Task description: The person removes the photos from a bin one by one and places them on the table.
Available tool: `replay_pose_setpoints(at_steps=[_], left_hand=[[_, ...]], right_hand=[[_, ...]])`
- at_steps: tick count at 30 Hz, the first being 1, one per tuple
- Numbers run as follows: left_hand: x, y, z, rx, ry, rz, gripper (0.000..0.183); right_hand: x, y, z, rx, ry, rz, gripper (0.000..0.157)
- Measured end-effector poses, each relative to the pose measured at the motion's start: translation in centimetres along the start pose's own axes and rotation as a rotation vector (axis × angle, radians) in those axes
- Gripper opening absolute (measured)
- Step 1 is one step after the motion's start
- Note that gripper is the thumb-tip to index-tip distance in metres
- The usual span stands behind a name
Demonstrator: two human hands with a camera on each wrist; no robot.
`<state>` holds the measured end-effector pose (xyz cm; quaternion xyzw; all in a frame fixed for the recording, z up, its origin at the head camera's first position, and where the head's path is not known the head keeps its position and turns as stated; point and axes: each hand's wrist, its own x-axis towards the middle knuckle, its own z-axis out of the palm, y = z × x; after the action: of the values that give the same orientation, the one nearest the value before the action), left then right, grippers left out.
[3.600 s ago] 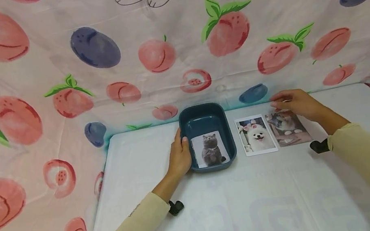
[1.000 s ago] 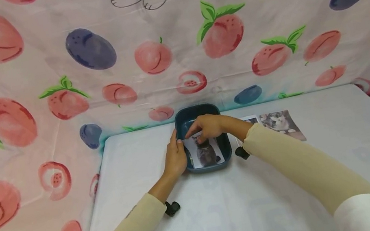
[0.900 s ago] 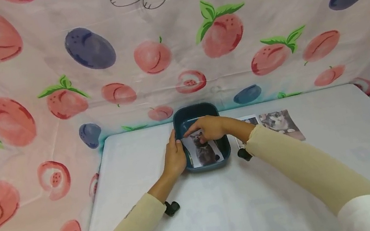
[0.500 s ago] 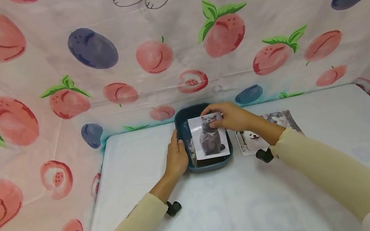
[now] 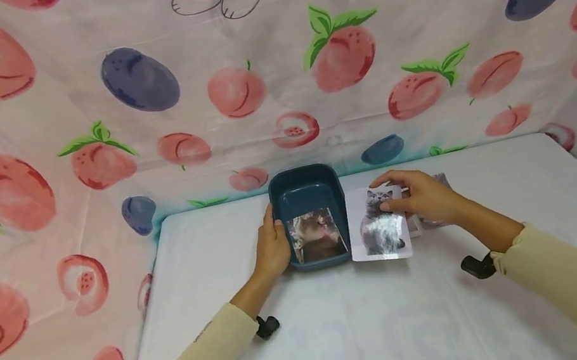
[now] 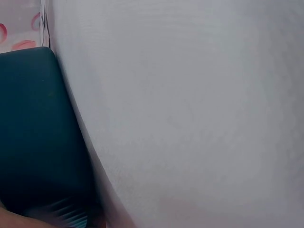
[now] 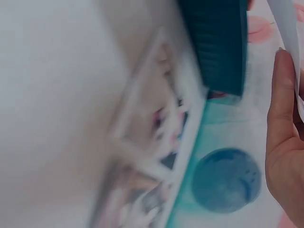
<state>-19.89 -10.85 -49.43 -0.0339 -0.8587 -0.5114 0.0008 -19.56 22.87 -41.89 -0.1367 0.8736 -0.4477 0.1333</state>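
My left hand [image 5: 272, 244] holds the left side of a dark blue rectangular plastic box [image 5: 302, 179], thumb by its rim. A glossy photo [image 5: 317, 234] lies in the box's near part; glare blurs its picture. To the box's right, my right hand [image 5: 425, 198] pinches a grey cat photo [image 5: 370, 239] between thumb and fingers, above the table. Behind that photo, a white-bordered photo [image 5: 415, 227] is mostly hidden. In the right wrist view, the held photo [image 7: 286, 21] appears nearly edge-on, and the white-bordered photo [image 7: 142, 107] is blurred. The left wrist view shows the box's outer wall [image 6: 38, 123].
Another photo [image 5: 435, 223] lies on the table beside the white-bordered one, partly covered by my right hand. The table has a white cover [image 5: 350, 330]. A fruit-printed cloth [image 5: 241, 40] hangs behind and at the sides, close to the box's far end.
My right hand has taken the grey cat photo out of the box and moved it right, uncovering another photo inside. My left hand stays at the box's left side.
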Motion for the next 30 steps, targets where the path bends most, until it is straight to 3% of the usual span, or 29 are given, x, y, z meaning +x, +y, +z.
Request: replay_pose_setpoints(at_steps=[6, 12, 21, 25, 30], left_hand=[[0.1, 0.0, 0.0, 0.002, -0.004, -0.007, 0.053], [-0.1, -0.1, -0.1, 0.003, -0.001, -0.016, 0.053], [-0.2, -0.3, -0.1, -0.005, -0.003, -0.02, 0.054], [-0.2, -0.2, -0.1, 0.0, -0.005, -0.03, 0.054], [-0.1, -0.2, -0.1, 0.005, -0.006, -0.019, 0.053]], right_hand=[[-3.0, 2.8, 0.0, 0.024, -0.007, 0.06, 0.051], [-5.0, 5.2, 1.2, 0.04, -0.03, 0.088, 0.051], [-6.3, 7.2, 2.9, -0.072, -0.009, 0.019, 0.04], [-6.6, 7.6, 3.5, -0.056, 0.0, 0.026, 0.04], [-6.6, 7.6, 4.1, -0.192, 0.054, -0.017, 0.041]])
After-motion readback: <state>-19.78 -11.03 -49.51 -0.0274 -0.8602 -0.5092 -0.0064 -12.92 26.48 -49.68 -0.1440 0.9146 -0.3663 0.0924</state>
